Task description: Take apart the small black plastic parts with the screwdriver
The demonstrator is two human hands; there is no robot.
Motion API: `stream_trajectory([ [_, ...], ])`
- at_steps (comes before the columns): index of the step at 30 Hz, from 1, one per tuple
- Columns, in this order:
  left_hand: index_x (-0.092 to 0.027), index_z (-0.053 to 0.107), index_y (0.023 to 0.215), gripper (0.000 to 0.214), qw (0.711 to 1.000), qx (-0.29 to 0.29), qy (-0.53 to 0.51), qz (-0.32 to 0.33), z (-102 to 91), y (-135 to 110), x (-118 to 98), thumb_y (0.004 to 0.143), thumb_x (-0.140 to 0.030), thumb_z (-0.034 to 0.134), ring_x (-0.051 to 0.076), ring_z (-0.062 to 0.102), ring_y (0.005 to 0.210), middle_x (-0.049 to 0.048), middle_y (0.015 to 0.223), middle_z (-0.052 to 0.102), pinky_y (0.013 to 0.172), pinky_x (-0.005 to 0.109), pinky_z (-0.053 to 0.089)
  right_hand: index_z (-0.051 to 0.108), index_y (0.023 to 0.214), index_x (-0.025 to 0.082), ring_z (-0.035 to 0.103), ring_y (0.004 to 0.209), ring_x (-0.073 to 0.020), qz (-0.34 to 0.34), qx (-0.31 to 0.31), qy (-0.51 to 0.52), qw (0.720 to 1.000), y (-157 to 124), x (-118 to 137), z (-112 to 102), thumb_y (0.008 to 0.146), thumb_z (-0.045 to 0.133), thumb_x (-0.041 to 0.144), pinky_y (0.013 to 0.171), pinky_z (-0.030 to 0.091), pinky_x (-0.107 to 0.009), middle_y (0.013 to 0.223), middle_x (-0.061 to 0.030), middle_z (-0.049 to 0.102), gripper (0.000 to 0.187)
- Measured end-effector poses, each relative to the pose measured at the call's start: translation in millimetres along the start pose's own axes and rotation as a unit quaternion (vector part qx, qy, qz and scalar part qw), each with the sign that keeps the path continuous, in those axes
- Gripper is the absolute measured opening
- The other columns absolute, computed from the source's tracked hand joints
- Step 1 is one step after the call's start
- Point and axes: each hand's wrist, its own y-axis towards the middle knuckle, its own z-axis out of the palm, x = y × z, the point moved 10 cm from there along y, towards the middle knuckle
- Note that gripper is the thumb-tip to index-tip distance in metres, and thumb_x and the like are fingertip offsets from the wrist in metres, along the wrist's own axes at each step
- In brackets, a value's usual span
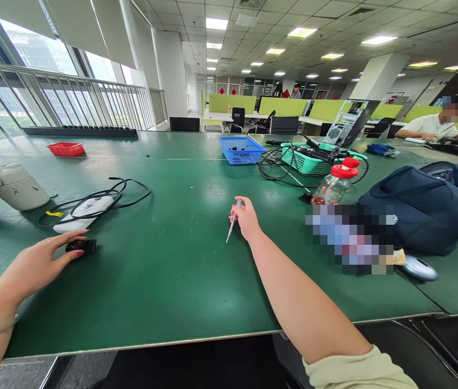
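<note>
My left hand (40,265) is closed on a small black block-like part (82,247) at the table's left, with the thumb on its near side and the fingers on its far side. Its exact kind does not show. Near the middle of the green table (164,292), my right hand (246,217) grips a slim screwdriver (233,221) with a clear handle. The screwdriver slants, its thin metal tip pointing down and toward me, close to the tabletop. My right palm and some fingers are hidden behind the back of the hand.
Beyond my left hand lie a white power bank-like device (85,213) and a black cable (135,186). A white bottle (18,186) and red tray (66,149) stand farther left. Blue basket (242,154), green basket (304,162), clear jar (336,186) and navy bag (419,210) occupy the right.
</note>
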Motion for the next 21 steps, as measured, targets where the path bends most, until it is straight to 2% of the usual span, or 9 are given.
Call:
stream_trajectory([
  [3, -0.039, 0.060, 0.122, 0.050, 0.998, -0.030, 0.009, 0.056, -15.9, -3.0, -51.2, 0.084, -0.069, 0.046, 0.024, 0.061, 0.118, -0.0117, 0.123, 0.071, 0.104, 0.042, 0.046, 0.049, 0.107, 0.026, 0.056, 0.057, -0.0127, -0.006, 0.000, 0.021, 1.000, -1.2, 2.9, 0.0, 0.067, 0.071, 0.037, 0.063, 0.051, -0.033, 0.064, 0.0101, 0.057, 0.047],
  [5, -0.036, 0.061, 0.126, 0.057, 0.996, -0.014, -0.002, 0.091, -15.1, -2.6, -92.4, 0.083, -0.070, 0.046, 0.023, 0.063, 0.111, -0.0064, 0.121, 0.073, 0.100, 0.040, 0.049, 0.050, 0.107, 0.025, 0.060, 0.062, -0.0141, -0.017, 0.014, 0.018, 1.000, -3.6, 8.5, 3.1, 0.066, 0.074, 0.041, 0.065, 0.050, -0.033, 0.067, 0.0081, 0.061, 0.050],
  [7, -0.031, 0.061, 0.131, 0.063, 0.990, 0.024, -0.032, 0.133, -3.6, -0.4, -138.5, 0.082, -0.069, 0.049, 0.025, 0.067, 0.103, -0.0002, 0.117, 0.075, 0.095, 0.039, 0.051, 0.052, 0.106, 0.024, 0.064, 0.070, -0.0160, -0.038, 0.037, -0.001, 0.999, -8.3, 18.3, 8.8, 0.066, 0.075, 0.043, 0.067, 0.049, -0.032, 0.072, 0.0051, 0.064, 0.050],
  [9, -0.029, 0.064, 0.130, 0.063, 0.977, 0.065, -0.063, 0.192, 15.6, 2.0, -188.7, 0.079, -0.066, 0.057, 0.027, 0.068, 0.104, 0.0038, 0.116, 0.075, 0.093, 0.038, 0.052, 0.053, 0.105, 0.024, 0.066, 0.078, -0.0179, -0.074, 0.061, -0.012, 0.995, -16.5, 33.0, 15.2, 0.069, 0.074, 0.044, 0.069, 0.050, -0.032, 0.077, 0.0025, 0.066, 0.046],
  [11, -0.031, 0.063, 0.132, 0.056, 0.962, 0.092, -0.087, 0.242, 37.9, 5.6, -234.2, 0.082, -0.057, 0.060, 0.027, 0.068, 0.105, 0.0034, 0.116, 0.074, 0.095, 0.038, 0.052, 0.053, 0.103, 0.025, 0.067, 0.079, -0.0176, -0.130, 0.070, -0.027, 0.989, -27.7, 51.7, 19.3, 0.073, 0.071, 0.043, 0.072, 0.051, -0.033, 0.081, 0.0018, 0.067, 0.039],
  [13, -0.030, 0.062, 0.134, 0.052, 0.953, 0.100, -0.087, 0.274, 59.9, 10.9, -270.4, 0.084, -0.047, 0.061, 0.027, 0.066, 0.107, 0.0055, 0.116, 0.073, 0.096, 0.039, 0.051, 0.054, 0.103, 0.026, 0.065, 0.076, -0.0163, -0.195, 0.092, -0.092, 0.972, -41.3, 68.9, 27.6, 0.078, 0.068, 0.038, 0.075, 0.052, -0.034, 0.081, 0.0018, 0.067, 0.032],
  [15, -0.028, 0.061, 0.135, 0.051, 0.953, 0.100, -0.083, 0.275, 78.9, 18.1, -293.2, 0.085, -0.040, 0.063, 0.028, 0.067, 0.105, 0.0080, 0.112, 0.073, 0.095, 0.040, 0.052, 0.054, 0.106, 0.026, 0.063, 0.073, -0.0153, -0.245, 0.112, -0.155, 0.951, -53.0, 79.5, 35.8, 0.082, 0.064, 0.034, 0.075, 0.052, -0.034, 0.083, 0.0011, 0.067, 0.027],
  [17, -0.026, 0.060, 0.136, 0.052, 0.953, 0.107, -0.087, 0.271, 94.3, 22.6, -306.2, 0.085, -0.037, 0.065, 0.029, 0.067, 0.105, 0.0094, 0.110, 0.072, 0.095, 0.042, 0.052, 0.052, 0.115, 0.026, 0.062, 0.072, -0.0144, -0.277, 0.115, -0.194, 0.934, -59.8, 85.3, 39.3, 0.086, 0.060, 0.029, 0.076, 0.053, -0.033, 0.084, 0.0012, 0.068, 0.030],
  [21, -0.025, 0.060, 0.135, 0.052, 0.945, 0.124, -0.128, 0.274, 110.2, 22.8, -310.1, 0.085, -0.035, 0.066, 0.030, 0.067, 0.107, 0.0099, 0.112, 0.073, 0.097, 0.046, 0.052, 0.049, 0.128, 0.028, 0.060, 0.071, -0.0132, -0.310, 0.130, -0.262, 0.905, -67.2, 90.5, 46.6, 0.091, 0.052, 0.023, 0.078, 0.053, -0.032, 0.086, 0.0020, 0.067, 0.037],
])
